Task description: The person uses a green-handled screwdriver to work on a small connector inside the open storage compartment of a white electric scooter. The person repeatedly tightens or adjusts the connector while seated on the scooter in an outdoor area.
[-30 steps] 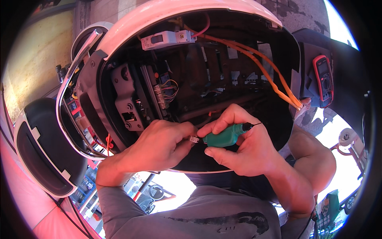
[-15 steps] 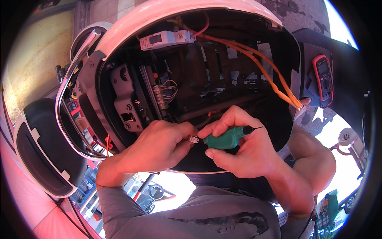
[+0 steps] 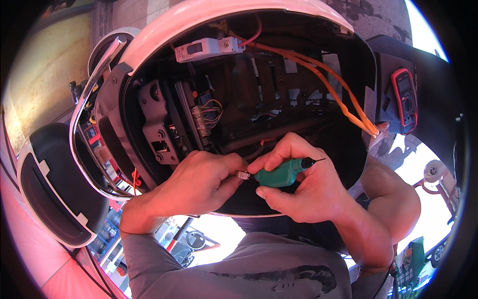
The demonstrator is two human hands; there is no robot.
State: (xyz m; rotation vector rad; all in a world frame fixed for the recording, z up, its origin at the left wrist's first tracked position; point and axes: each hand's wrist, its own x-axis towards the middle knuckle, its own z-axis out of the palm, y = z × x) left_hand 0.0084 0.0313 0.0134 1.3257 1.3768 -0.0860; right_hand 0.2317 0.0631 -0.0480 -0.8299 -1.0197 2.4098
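Observation:
My left hand (image 3: 204, 179) pinches a small white multi-pin connector (image 3: 243, 175) at the lower middle of the open, dark compartment of a pale-bodied vehicle (image 3: 226, 7). Close against it, my right hand (image 3: 303, 184) grips a green plastic bottle-shaped piece (image 3: 276, 174) with a black end and a thin dark lead; its other end is at the connector, partly hidden by my fingers. Above and left of my hands, several wires run into a connector block (image 3: 201, 122) beside a dark metal bracket (image 3: 157, 124).
A white breaker switch (image 3: 209, 49) hangs at the compartment's top, with two orange cables (image 3: 343, 99) reaching right. A red multimeter (image 3: 404, 99) rests on a dark panel at right. A black padded seat piece (image 3: 57, 184) is at left, beside a chrome rail (image 3: 82, 104).
Compared with a second ago, my right hand and the green piece have shifted very slightly downward. My left hand still pinches the connector in nearly the same place.

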